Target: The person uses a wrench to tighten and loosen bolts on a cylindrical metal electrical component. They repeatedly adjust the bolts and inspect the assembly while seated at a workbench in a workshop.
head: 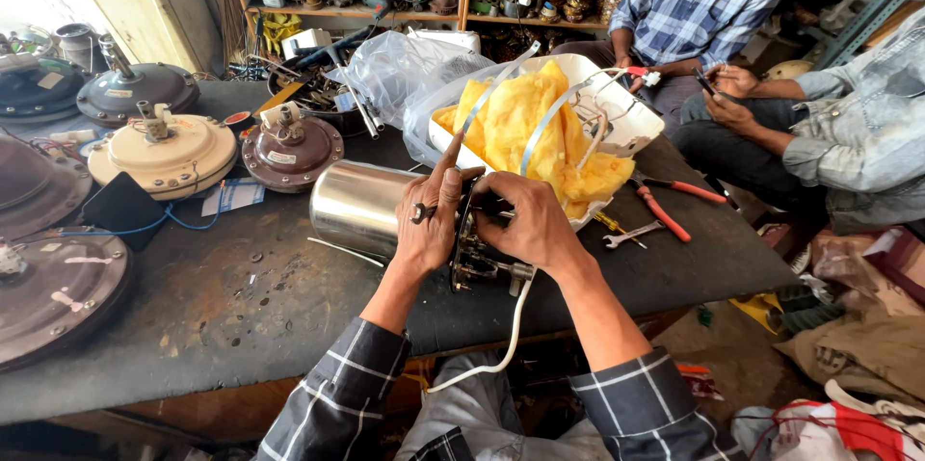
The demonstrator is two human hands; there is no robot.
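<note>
A shiny steel cylinder-shaped appliance point(358, 205) lies on its side on the dark workbench point(222, 316), its open base facing me. My left hand point(429, 225) rests on the base rim with the index finger raised and a ring on one finger. My right hand point(528, 220) grips the dark base assembly point(474, 259), where metal terminals show. A white cord point(501, 341) runs from the base down toward my lap.
Several ceiling-fan motors point(164, 153) sit at left. Behind the cylinder are a white fan body with yellow cloth point(525, 124) and a clear plastic bag point(395, 66). Red-handled pliers point(665, 206), a small wrench point(631, 235) and a screwdriver lie right. Two seated people point(694, 8) are beyond the bench.
</note>
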